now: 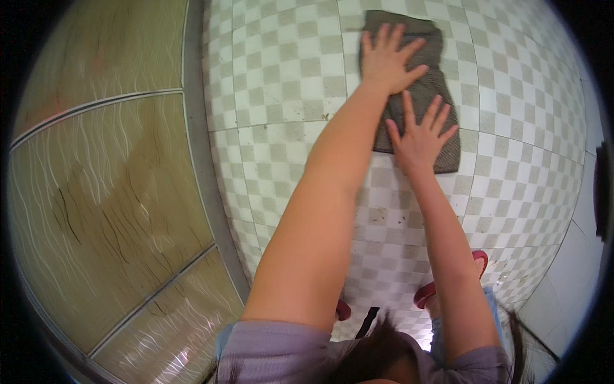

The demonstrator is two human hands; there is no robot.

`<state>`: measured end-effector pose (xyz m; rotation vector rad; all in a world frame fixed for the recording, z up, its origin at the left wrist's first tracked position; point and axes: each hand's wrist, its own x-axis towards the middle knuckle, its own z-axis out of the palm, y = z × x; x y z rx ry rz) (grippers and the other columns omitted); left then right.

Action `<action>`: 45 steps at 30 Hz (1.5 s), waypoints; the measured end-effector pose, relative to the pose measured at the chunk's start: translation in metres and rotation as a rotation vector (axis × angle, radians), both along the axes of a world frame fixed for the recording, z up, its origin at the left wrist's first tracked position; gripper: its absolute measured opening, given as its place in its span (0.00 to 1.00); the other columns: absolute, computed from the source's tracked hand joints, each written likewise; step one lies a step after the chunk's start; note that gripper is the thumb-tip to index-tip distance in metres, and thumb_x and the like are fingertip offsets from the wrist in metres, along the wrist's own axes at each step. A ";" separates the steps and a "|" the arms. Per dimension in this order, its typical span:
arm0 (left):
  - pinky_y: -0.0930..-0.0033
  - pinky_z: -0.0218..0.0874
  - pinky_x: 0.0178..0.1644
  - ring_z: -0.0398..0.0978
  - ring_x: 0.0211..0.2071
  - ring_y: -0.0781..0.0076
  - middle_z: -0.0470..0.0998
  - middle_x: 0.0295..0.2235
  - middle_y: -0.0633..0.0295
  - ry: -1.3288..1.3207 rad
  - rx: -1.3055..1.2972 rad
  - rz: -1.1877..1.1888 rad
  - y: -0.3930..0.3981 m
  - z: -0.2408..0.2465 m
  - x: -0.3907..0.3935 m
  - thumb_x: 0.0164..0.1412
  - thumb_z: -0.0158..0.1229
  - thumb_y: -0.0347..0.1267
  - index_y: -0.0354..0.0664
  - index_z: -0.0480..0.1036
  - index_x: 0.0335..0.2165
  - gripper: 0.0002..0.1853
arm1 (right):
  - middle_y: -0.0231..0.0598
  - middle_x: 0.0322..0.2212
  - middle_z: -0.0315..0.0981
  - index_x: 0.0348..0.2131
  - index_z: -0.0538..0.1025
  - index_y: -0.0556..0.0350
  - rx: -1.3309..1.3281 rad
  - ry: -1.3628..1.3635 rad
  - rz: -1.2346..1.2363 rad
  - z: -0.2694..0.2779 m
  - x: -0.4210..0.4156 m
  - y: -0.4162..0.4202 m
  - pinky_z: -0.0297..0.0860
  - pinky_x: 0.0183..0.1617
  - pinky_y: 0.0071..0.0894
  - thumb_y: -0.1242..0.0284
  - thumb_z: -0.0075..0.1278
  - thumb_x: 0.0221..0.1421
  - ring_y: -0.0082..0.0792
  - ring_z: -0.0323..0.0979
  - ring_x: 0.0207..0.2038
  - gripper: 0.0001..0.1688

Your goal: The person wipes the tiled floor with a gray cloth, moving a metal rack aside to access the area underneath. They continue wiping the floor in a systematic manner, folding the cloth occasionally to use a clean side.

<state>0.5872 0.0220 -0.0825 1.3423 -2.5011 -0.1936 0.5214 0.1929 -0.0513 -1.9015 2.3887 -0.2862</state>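
A dark grey-brown cloth lies spread flat on the checkered tile floor, its long side running away from me. My left hand rests palm down on the far part of the cloth, fingers spread. Nearer to me, my right hand presses on the cloth's near part, also with spread fingers; its heel reaches past the cloth's edge. Neither hand has its fingers closed around the cloth.
Glossy patterned cabinet panels with metal frames run along the left. Small dirt specks mark the tiles. My feet in red slippers stand close below. A plain tiled wall curves along the right, with a dark object at the rim.
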 end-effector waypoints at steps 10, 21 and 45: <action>0.30 0.28 0.66 0.40 0.69 0.47 0.45 0.69 0.53 -0.182 0.187 0.599 0.039 0.022 0.266 0.56 0.50 0.62 0.69 0.53 0.65 0.41 | 0.53 0.68 0.36 0.65 0.57 0.15 0.099 -0.217 0.423 0.007 0.193 -0.013 0.33 0.62 0.85 0.43 0.50 0.53 0.59 0.33 0.70 0.42; 0.28 0.35 0.64 0.39 0.68 0.40 0.41 0.68 0.47 -0.221 0.400 1.158 0.381 0.031 0.375 0.59 0.51 0.56 0.60 0.49 0.67 0.43 | 0.46 0.69 0.35 0.65 0.56 0.15 0.469 -0.219 1.072 0.017 0.257 0.210 0.38 0.63 0.82 0.49 0.52 0.54 0.52 0.35 0.70 0.42; 0.32 0.35 0.65 0.48 0.66 0.49 0.54 0.66 0.57 0.035 0.020 0.670 0.136 0.006 0.360 0.56 0.52 0.54 0.67 0.61 0.62 0.35 | 0.57 0.68 0.37 0.67 0.54 0.26 0.201 -0.020 0.579 0.003 0.283 0.061 0.34 0.64 0.80 0.60 0.47 0.61 0.61 0.35 0.69 0.38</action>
